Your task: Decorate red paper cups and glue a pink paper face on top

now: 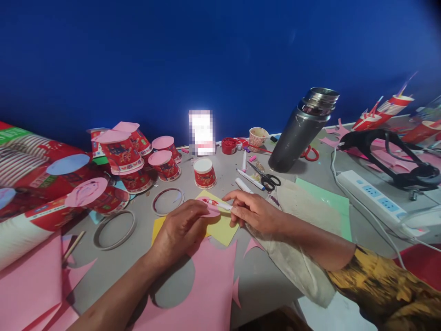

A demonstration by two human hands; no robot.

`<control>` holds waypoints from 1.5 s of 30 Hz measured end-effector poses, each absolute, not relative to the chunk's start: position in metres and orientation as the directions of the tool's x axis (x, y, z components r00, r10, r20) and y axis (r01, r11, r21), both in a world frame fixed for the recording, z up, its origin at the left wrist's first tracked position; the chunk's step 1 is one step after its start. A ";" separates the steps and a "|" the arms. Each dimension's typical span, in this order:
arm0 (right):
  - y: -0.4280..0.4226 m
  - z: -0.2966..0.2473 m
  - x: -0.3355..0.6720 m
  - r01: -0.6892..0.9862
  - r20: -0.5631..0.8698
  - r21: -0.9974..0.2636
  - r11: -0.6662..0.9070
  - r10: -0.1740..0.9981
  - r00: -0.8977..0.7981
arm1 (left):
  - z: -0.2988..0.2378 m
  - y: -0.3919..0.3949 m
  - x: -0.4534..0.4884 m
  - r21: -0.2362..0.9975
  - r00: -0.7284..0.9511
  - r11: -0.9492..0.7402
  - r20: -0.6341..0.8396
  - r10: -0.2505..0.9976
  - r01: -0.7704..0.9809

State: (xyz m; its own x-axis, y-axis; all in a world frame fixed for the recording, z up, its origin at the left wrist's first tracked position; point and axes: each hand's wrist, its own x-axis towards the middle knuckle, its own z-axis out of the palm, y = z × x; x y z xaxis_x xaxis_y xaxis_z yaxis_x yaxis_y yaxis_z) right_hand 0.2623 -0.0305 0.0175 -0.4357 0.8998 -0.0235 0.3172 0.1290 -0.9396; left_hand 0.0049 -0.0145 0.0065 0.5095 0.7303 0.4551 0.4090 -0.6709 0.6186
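"How are the hands set?"

"Both meet over the near middle of the bench (258, 276). The left hand (182, 226) is back-up, its fingers curled inward and closed narrow on a pink disc (212, 213). The right hand (254, 209) points left, index finger stretched forward, thumb below, pinching a white pen (223, 206)."

"And the arms?"

"The left forearm is bare, slanting in from the near edge. The right one reaches in from the near right corner, with a yellow-and-black sleeve (382, 285) pushed up at the elbow."

"Where is the pen exactly?"

"Over the disc, lying nearly flat, red pattern toward its left end. I can't tell whether its tip touches."

"Under them?"

"A yellow sheet (223, 231), and toward the near edge a pink sheet (215, 280) with a round hole. A cloth (303, 262) lies beneath the right forearm."

"Farther out?"

"A cup (205, 174) stands upside down just beyond the hands. Scissors (271, 181) lie right of it, near a dark flask (299, 131). Two rings (115, 243) are left of the hands; disc-topped cups (122, 151) crowd the far left corner. A power strip (372, 195) sits along the right edge."
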 end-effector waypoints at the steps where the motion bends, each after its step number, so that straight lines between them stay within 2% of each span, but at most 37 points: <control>1: -0.029 0.016 0.264 0.279 -0.002 -0.952 0.125 0.911 -0.413 | 0.006 -0.015 0.005 0.619 0.511 -0.673 0.457 0.727 0.404; 4: -0.022 0.014 0.270 0.182 0.070 -0.974 0.134 0.945 -0.319 | 0.004 -0.014 0.005 0.601 0.551 -0.688 0.440 0.709 0.406; 7: -0.017 0.016 0.275 0.167 0.099 -0.975 0.144 0.962 -0.253 | 0.003 -0.012 0.003 0.541 0.615 -0.725 0.415 0.671 0.426; 13: -0.016 0.016 0.276 0.180 0.085 -0.973 0.142 0.953 -0.292 | 0.002 -0.009 -0.001 0.404 0.681 -0.826 0.477 0.556 0.392; 17: -0.015 0.015 0.277 0.193 0.070 -0.972 0.135 0.949 -0.307 | 0.003 -0.012 -0.002 0.386 0.685 -0.804 0.428 0.590 0.452; 21: -0.014 0.015 0.278 0.201 0.037 -0.974 0.102 0.952 -0.304 | 0.009 -0.015 -0.002 0.444 0.651 -0.735 0.356 0.670 0.513; 24: -0.014 0.014 0.277 0.206 0.007 -0.976 0.071 0.955 -0.296 | 0.012 -0.014 -0.004 0.483 0.646 -0.715 0.338 0.684 0.505; 26: -0.015 0.013 0.277 0.206 0.000 -0.976 0.064 0.955 -0.296 | 0.013 -0.012 -0.006 0.467 0.646 -0.716 0.334 0.686 0.519; 32: -0.016 0.014 0.276 0.202 0.003 -0.977 0.067 0.953 -0.303 | 0.011 -0.006 -0.008 0.348 0.539 -0.724 0.496 0.681 0.595; 35: -0.016 0.016 0.277 0.193 0.028 -0.977 0.089 0.954 -0.298 | 0.014 -0.009 -0.003 0.323 0.561 -0.763 0.530 0.636 0.560; 37: -0.015 0.018 0.278 0.174 0.057 -0.979 0.110 0.958 -0.283 | 0.014 -0.014 0.002 0.292 0.617 -0.806 0.526 0.586 0.515; 40: -0.013 0.018 0.278 0.118 0.086 -0.986 0.115 0.969 -0.231 | 0.012 -0.021 0.007 0.262 0.703 -0.830 0.443 0.556 0.492; 45: -0.009 0.017 0.280 -0.053 0.001 -0.999 -0.009 0.984 -0.179 | 0.007 -0.023 0.009 0.212 0.729 -0.832 0.406 0.552 0.512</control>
State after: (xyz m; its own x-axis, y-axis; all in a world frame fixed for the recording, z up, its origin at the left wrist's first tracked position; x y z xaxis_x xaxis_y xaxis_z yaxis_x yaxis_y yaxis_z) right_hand 0.2796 -0.0086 0.0168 -0.1793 0.9838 0.0011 -0.0535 -0.0086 -0.9985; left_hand 0.0087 -0.0228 0.0070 0.7288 0.5516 0.4056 0.5122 -0.8324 0.2116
